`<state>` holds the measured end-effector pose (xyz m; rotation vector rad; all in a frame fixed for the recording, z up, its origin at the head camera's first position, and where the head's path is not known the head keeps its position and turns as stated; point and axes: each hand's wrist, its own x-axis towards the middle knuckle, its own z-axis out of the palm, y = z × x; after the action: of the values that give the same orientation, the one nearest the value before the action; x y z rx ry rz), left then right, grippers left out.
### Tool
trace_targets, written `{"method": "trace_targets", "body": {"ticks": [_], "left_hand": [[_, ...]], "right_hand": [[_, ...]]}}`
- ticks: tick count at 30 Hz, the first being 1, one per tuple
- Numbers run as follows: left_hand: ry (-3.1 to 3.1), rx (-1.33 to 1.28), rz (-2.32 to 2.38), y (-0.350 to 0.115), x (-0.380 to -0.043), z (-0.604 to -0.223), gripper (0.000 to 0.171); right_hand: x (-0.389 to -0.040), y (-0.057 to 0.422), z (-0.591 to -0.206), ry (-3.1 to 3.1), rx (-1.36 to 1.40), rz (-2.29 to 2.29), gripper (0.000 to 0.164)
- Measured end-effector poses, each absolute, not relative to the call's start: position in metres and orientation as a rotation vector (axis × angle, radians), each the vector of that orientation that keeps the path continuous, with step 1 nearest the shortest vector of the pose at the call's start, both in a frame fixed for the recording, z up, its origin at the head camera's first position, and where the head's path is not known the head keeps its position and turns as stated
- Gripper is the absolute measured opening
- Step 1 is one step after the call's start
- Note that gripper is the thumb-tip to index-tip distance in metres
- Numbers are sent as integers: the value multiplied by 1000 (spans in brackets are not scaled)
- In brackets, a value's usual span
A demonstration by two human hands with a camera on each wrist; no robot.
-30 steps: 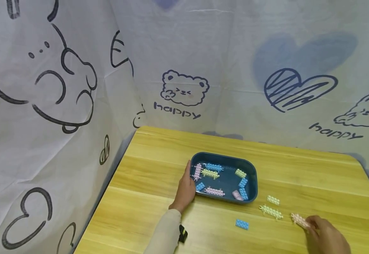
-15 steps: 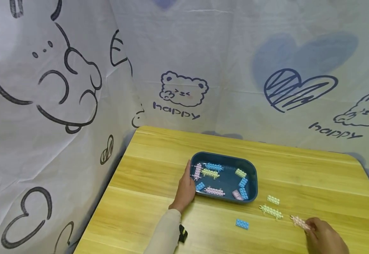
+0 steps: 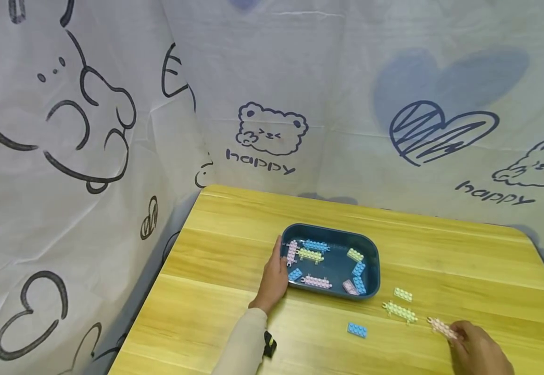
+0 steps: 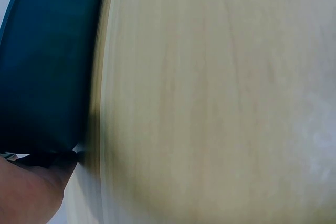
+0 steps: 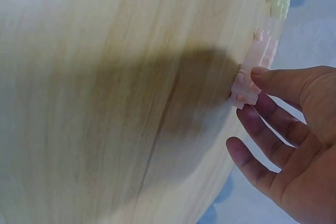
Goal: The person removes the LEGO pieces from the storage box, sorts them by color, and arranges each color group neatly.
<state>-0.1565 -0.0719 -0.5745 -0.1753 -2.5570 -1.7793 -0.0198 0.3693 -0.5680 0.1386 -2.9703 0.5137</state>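
Observation:
My left hand (image 3: 274, 278) grips the near-left corner of a dark teal plastic box (image 3: 331, 297). In the left wrist view its thumb lies against the box's wall (image 4: 47, 72). My right hand (image 3: 480, 346) pinches one end of a long, studded pink building brick (image 3: 442, 328) with side clips. The right wrist view shows the thumb on top of this pink brick (image 5: 254, 66) and fingertips at its end, close over the table. Left of it lie a long yellow-green brick (image 3: 400, 312) with clips, a short yellow-green brick (image 3: 403, 295) and a short blue brick (image 3: 357, 330).
Inside the box are several bricks, among them a long blue one (image 3: 316, 246), a long pink one (image 3: 316, 282) and a short yellow-green one (image 3: 355, 254). The wooden table (image 3: 234, 219) backs onto a printed white cloth (image 3: 346, 156), which also hangs at the left.
The outer end of the pink brick has dipped slightly toward the table, with my right hand shifting a little. My left hand and the box have stayed put.

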Motion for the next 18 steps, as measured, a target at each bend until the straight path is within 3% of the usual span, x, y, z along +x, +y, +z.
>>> {"method": "trace_targets", "body": {"ticks": [18], "left_hand": [[-2560, -210, -1774, -73, -156, -572, 58]], "right_hand": [[-33, 330, -534, -2726, 167, 477, 56]]}}
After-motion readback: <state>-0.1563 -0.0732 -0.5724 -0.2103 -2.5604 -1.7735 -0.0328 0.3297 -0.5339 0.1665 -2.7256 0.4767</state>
